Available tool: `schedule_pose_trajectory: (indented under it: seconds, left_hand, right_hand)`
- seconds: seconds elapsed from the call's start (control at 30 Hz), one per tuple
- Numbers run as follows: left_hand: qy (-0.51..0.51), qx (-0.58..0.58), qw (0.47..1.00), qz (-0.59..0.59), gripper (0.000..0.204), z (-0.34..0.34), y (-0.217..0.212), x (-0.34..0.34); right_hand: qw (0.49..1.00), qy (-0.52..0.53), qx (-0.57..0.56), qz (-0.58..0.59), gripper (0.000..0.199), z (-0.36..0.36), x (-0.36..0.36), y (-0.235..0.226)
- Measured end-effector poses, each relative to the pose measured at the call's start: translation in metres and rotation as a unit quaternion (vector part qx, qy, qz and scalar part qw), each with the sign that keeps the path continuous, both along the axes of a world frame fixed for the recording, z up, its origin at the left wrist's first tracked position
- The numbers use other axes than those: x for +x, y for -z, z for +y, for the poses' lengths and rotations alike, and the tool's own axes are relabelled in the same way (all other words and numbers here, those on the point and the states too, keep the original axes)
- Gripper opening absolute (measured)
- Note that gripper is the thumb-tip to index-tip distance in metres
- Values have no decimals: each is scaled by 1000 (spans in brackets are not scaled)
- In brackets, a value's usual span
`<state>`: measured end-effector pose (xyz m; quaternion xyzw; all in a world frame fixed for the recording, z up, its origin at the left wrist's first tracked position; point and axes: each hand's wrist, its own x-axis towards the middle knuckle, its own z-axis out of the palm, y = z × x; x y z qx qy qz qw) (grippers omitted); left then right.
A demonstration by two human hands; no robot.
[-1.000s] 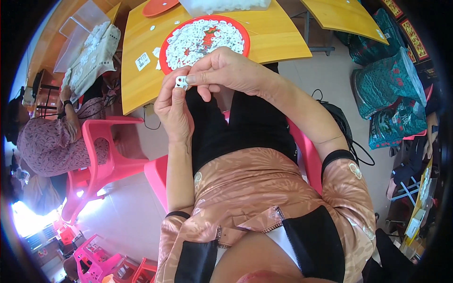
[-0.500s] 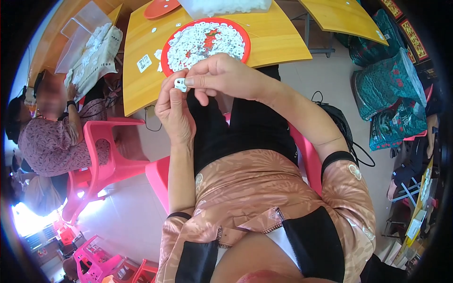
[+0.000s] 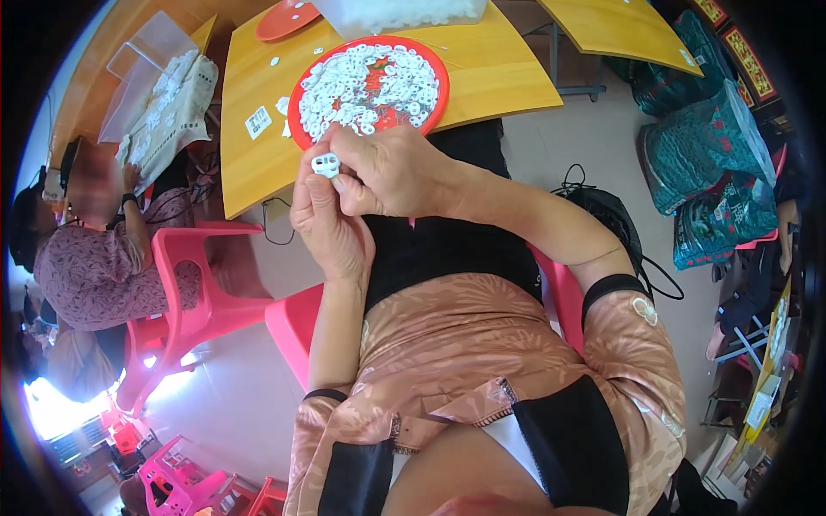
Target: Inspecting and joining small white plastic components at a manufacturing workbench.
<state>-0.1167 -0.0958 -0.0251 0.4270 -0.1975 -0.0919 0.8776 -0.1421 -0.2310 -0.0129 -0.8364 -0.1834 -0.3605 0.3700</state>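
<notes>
— Left hand [image 3: 331, 228] raised, palm up, fingers curled to pinch a small white plastic piece [image 3: 326, 164] at the tips. Right hand [image 3: 391, 172] closed over the same piece from the other side, thumb and fingers pressing on it.

— So one piece in work, held just above the lap, short of the tabletop [image 3: 258, 163] edge?

— Yes. Held in both hands, not touching the tabletop. Cannot tell whether joined or only being fitted.

— And beyond the hands?

— Red round tray [image 3: 297, 103] near the tabletop edge, heaped with many small white pieces [image 3: 366, 77]. Finished or unfinished, impossible to say from here. A few strays beside the tray.

— Further still?

— Second red tray [image 3: 284, 19] at the far edge, nearly bare, next to a clear bag of white pieces [image 3: 404, 13].

— Progress, then?

— Probably far from over: big heap lying there, single piece in hand.
</notes>
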Motion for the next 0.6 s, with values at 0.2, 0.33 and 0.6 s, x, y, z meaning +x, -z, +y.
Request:
schedule_pose_trajectory:
  seconds: [0.2,0.33,0.6]
  left_hand:
    - [-27,8,999,46,40,-12,-10,-15]
    - [-34,12,997,75,39,-13,-10,-21]
    - [-48,0,995,89,43,-14,1,1]
  right_hand:
    - [998,28,-4,-59,29,-1,2,7]
    - [998,37,-20,-38,23,-1,-1,12]
    - [996,-18,79,47,19,-3,4,11]
